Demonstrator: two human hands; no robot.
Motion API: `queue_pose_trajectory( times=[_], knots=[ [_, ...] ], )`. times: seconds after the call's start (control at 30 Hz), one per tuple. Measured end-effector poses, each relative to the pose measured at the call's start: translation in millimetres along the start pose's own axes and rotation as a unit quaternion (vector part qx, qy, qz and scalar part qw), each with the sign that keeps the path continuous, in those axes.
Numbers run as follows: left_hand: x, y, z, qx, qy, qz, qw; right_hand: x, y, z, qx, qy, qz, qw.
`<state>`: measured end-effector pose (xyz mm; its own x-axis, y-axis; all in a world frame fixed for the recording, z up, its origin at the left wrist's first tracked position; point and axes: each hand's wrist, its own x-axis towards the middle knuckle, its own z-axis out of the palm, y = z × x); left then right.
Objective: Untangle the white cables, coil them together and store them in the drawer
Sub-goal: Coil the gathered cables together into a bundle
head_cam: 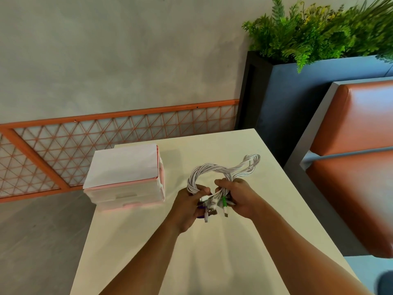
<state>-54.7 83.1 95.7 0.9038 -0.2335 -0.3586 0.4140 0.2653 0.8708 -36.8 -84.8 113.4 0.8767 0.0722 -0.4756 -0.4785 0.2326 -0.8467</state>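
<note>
White cables [214, 169]: gripping twisted bundle, left hand [189, 206] and right hand [238, 196] both clenched round it, above table [212, 252] beside closed drawer unit [125, 177]. Untangling now; next, probably teasing connector ends [212, 206] apart.

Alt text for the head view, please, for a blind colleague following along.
Both hands hold a twisted bundle of white cables above a cream table: the left hand grips one side, the right hand the other, plug ends hanging between. A pink drawer unit, drawers closed, stands at the table's left edge.
</note>
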Motion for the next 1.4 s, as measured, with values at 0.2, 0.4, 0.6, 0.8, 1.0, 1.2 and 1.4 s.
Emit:
queue_pose_trajectory(
  times=[0.2,0.4,0.6,0.8,1.0,1.2,1.4],
  knots=[
    [7.7,20.2,-24.5,0.046,-0.047,-0.006,0.998,6.9,-7.0,-6.7,-0.171,0.003,0.006,0.985],
    [14.2,37.9,-13.1,0.156,-0.064,-0.025,0.985,8.6,-0.6,6.2,-0.206,-0.049,0.014,0.977],
    [26.4,22.5,-5.1,0.381,0.081,0.151,0.909,14.9,4.4,7.0,-0.253,-0.045,-0.02,0.966],
    [31.4,11.9,0.0,0.437,0.1,0.258,0.856,17.0,5.0,7.7,-0.288,-0.02,-0.043,0.956],
    [33.7,13.4,5.7,0.438,0.144,0.288,0.839,20.0,6.2,12.6,-0.343,0.01,-0.08,0.936],
    [38.7,10.9,4.1,0.432,0.195,0.307,0.825,18.4,12.0,21.3,-0.432,0.091,-0.114,0.89],
    [39.2,1.6,7.0,0.441,0.223,0.309,0.813,17.7,19.7,25.5,-0.501,0.09,-0.081,0.857]
  ],
)
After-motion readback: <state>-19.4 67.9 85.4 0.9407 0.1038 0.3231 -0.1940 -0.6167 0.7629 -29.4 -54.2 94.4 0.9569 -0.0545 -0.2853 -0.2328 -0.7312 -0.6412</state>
